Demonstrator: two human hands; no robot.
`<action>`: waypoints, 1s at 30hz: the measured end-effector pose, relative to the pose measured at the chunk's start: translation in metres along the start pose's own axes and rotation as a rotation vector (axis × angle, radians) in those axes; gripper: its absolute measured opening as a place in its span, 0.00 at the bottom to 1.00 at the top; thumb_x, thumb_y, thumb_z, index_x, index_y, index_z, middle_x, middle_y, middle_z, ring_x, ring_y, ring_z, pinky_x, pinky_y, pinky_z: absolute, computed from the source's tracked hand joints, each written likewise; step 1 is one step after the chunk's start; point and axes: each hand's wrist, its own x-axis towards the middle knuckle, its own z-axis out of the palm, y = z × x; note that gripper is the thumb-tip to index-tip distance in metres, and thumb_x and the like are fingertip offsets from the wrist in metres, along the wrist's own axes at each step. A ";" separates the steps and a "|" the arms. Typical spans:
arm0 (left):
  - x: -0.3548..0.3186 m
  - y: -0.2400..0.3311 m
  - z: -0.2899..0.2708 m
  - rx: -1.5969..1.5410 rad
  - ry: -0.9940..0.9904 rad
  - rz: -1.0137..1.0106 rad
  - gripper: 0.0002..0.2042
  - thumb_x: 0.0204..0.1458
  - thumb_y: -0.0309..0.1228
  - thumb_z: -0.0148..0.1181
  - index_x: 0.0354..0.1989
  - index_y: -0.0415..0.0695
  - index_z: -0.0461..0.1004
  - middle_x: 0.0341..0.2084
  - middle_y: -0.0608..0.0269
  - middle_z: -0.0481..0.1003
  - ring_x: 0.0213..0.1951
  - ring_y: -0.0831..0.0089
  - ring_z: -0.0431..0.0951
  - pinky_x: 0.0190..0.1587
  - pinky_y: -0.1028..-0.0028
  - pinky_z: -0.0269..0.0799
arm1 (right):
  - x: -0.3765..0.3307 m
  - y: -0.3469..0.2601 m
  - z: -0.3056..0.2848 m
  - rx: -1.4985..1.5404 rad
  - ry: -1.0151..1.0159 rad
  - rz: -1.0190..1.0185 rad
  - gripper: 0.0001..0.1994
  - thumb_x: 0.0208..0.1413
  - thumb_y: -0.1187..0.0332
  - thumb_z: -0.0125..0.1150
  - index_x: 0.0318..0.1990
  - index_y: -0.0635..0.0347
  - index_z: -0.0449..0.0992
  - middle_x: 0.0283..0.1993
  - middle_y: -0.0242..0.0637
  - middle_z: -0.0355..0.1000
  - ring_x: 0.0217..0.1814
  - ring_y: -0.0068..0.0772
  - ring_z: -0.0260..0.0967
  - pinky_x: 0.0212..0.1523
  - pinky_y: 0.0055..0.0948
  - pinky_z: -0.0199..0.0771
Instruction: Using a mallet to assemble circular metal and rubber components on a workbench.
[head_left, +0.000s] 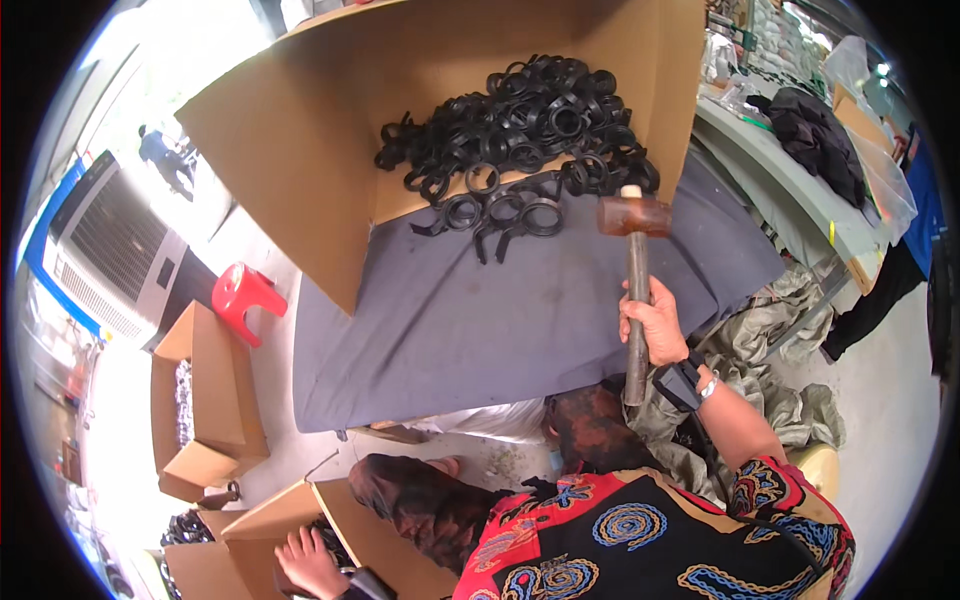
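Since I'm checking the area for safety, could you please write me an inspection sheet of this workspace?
Surface: grey cloth, creased, under the big carton.
Job's things: black rings heaped in the big carton, some lying at its front; mallet in hand.
Clutter: dark fabric on the side table; crumpled sheeting below.
Grips: right grip closed round the mallet's handle; left grip open at the low carton, contact unclear.
Cables: nothing certain seen.
Surroundings: red stool and cooler at left.
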 end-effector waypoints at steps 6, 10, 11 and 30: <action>-0.102 -0.108 0.229 0.642 -0.802 0.211 0.15 0.55 0.26 0.55 0.49 0.33 0.72 0.39 0.56 0.76 0.40 0.69 0.78 0.41 0.73 0.73 | 0.003 0.005 -0.002 -0.085 0.039 0.018 0.18 0.47 0.77 0.55 0.48 0.65 0.62 0.26 0.34 0.66 0.17 0.23 0.64 0.17 0.24 0.69; -0.140 -0.207 0.352 0.938 -1.427 0.645 0.12 0.51 0.29 0.58 0.42 0.36 0.76 0.34 0.47 0.78 0.35 0.59 0.80 0.40 0.68 0.73 | -0.007 -0.007 -0.013 -0.152 0.078 -0.051 0.13 0.49 0.78 0.55 0.42 0.62 0.63 0.26 0.31 0.66 0.19 0.19 0.65 0.18 0.22 0.69; -0.141 -0.224 0.365 0.897 -1.486 0.651 0.12 0.51 0.29 0.58 0.42 0.36 0.76 0.34 0.47 0.78 0.35 0.59 0.80 0.40 0.68 0.73 | -0.009 -0.004 -0.019 -0.155 0.104 -0.072 0.11 0.49 0.78 0.55 0.38 0.60 0.62 0.25 0.30 0.66 0.19 0.19 0.65 0.18 0.23 0.69; -0.113 -0.281 0.383 0.838 -1.252 0.568 0.03 0.40 0.21 0.52 0.21 0.38 0.64 0.14 0.68 0.62 0.21 0.74 0.62 0.26 0.70 0.60 | -0.007 0.013 0.002 -0.202 -0.013 -0.018 0.11 0.52 0.73 0.59 0.36 0.57 0.60 0.25 0.28 0.64 0.20 0.18 0.66 0.20 0.22 0.69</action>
